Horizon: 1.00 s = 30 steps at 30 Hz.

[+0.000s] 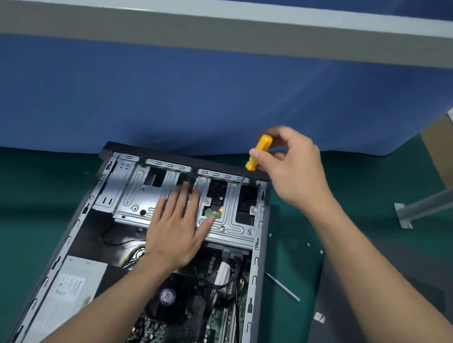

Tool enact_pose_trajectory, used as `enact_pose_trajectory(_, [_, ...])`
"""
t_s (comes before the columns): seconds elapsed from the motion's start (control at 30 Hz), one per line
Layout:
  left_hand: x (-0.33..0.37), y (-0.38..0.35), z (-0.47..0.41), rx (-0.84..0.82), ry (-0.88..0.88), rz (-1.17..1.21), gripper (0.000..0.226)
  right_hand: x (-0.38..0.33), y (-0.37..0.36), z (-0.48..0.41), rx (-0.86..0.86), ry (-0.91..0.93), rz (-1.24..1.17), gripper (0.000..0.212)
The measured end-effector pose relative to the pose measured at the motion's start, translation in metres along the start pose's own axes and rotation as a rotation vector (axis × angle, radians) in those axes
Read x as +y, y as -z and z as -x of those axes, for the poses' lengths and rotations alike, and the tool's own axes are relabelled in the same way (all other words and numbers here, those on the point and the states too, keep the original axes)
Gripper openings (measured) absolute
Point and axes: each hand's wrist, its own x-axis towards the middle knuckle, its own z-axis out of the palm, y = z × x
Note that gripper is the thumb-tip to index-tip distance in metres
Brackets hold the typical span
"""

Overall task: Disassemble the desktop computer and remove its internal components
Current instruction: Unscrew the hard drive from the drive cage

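An open desktop computer case (260, 265) lies flat on a green mat. A silver metal drive cage (136, 191) spans its far end. My left hand (177, 228) rests flat on that cage with fingers spread. My right hand (292, 168) grips a yellow-handled screwdriver (259, 151) upright over the case's far right corner; its thin shaft points down toward the case rim. Nearer me lie the motherboard (214, 342), a CPU cooler fan (167, 297) and a grey power supply (72, 286) on the left.
The black side panel (358, 318) lies on the mat to the right of the case. Small loose screws (308, 244) and a thin metal strip (282, 286) lie between them. A blue cloth (171, 100) hangs behind the case. A metal table leg (443, 200) stands at the right.
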Motion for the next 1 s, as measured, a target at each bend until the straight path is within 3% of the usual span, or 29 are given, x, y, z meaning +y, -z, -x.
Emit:
enact_pose_trajectory(0.17, [-0.018,0.002,0.001,-0.129,0.034,0.04,0.065,-0.002,-0.036,0.001,-0.083,0.185,0.126,0.019])
enact_pose_trajectory(0.37, [-0.021,0.009,-0.008,-0.303,0.015,0.041,0.061,0.004,-0.062,0.0,-0.167,0.272,0.255,0.021])
enact_pose_trajectory(0.57, [-0.023,0.015,-0.011,-0.425,-0.007,0.059,0.059,0.007,-0.07,-0.001,-0.171,0.248,0.281,0.02])
enact_pose_trajectory(0.8, [-0.023,0.016,-0.011,-0.44,-0.004,0.064,0.059,0.003,-0.072,-0.002,-0.174,0.271,0.34,0.02])
enact_pose_trajectory(0.93, [-0.022,0.016,-0.011,-0.447,-0.002,0.065,0.06,-0.015,-0.064,-0.008,-0.32,0.342,0.636,0.015])
enact_pose_trajectory(1.0, [-0.022,0.016,-0.011,-0.438,-0.004,0.07,0.06,-0.026,-0.062,-0.015,-0.402,0.306,0.824,0.023])
